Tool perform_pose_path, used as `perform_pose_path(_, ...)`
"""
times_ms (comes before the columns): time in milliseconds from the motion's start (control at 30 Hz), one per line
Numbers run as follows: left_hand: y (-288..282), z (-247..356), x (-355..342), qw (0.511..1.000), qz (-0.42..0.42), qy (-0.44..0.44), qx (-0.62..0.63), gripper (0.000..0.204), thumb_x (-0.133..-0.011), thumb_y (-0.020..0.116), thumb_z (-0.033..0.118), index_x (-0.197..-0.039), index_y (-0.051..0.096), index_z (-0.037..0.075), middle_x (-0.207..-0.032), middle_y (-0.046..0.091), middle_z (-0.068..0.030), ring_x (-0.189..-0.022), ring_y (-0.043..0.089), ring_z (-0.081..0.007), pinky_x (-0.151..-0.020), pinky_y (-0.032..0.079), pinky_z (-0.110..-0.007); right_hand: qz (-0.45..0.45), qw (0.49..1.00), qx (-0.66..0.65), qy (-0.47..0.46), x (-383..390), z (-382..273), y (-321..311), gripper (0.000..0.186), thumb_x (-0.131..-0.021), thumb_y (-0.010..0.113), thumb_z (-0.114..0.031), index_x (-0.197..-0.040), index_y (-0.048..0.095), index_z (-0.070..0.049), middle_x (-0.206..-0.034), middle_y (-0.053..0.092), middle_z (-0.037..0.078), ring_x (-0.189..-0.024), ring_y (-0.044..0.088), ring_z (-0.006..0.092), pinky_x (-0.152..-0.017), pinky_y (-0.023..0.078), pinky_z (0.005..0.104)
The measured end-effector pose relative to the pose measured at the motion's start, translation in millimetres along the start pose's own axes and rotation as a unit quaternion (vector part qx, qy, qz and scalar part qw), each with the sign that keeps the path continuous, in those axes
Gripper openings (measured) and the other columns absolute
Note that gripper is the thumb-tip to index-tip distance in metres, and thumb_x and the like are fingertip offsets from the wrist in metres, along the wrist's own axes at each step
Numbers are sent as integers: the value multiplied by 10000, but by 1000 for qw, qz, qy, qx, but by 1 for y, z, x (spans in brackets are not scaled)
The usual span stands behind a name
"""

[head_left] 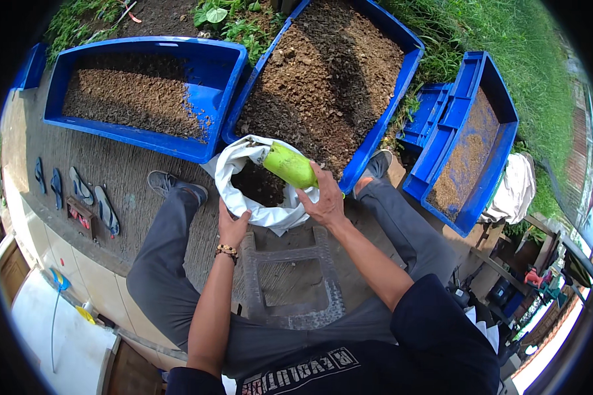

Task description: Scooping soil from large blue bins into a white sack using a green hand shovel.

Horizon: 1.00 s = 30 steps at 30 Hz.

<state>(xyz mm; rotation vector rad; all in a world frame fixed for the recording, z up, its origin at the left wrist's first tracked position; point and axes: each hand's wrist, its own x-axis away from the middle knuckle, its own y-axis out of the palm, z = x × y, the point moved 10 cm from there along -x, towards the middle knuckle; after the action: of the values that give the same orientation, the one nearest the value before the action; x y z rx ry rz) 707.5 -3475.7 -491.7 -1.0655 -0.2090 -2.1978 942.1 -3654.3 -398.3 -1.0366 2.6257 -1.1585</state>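
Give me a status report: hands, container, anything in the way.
Right hand holds green container at white sack's mouth. Left hand against sack. Dark soil inside. Blue tray close beyond.

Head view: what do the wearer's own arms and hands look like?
Left hand and right hand are both ungloved. A brown-and-tan beaded bracelet circles the left wrist; no wristwear shows on the right. Forearms are uncovered, with a dark navy left sleeve and a matching short right sleeve.
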Motion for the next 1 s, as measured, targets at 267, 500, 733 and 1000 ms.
perform_pose_path(267, -22, 9, 17, 993, 58, 4, -104, 796, -780, 609, -73, -1500, 287, 37, -1334, 509, -184, -1156, 575, -280, -915, 504, -374, 314, 898, -196, 239, -132, 220, -95, 747, -866, 716, -256, -1475, 335, -53, -1320, 544, 210, -1178, 565, 336, -1009, 433, 398)
perform_pose_path(500, -12, 48, 30, 965, 56, 70, -246, 735, -751, 574, -62, -1444, 329, -46, -1280, 549, -284, -1188, 565, -397, -1003, 434, -427, 392, 886, -10, 248, -232, 294, -131, 715, -836, 718, -457, -1412, 476, -110, -1088, 601, 104, -700, 624, 237, -501, 519, 303)
perform_pose_path(733, -25, 64, 35, 966, 76, 25, -245, 692, -725, 580, -76, -1381, 378, 11, -1153, 603, -252, -1075, 614, -382, -935, 471, -442, 217, 918, -238, 231, -237, 231, -46, 475, -879, 605, -315, -1222, 596, 14, -1013, 662, 171, -917, 621, 284, -851, 471, 358)
perform_pose_path(1000, -13, 36, 21, 978, 55, 9, -200, 728, -723, 611, -39, -1404, 362, 35, -1154, 620, -244, -1050, 640, -358, -884, 509, -416, 26, 709, -622, 332, -164, 201, 11, 418, -897, 444, -500, -933, 564, -101, -771, 588, 72, -579, 534, 240, -455, 420, 317)
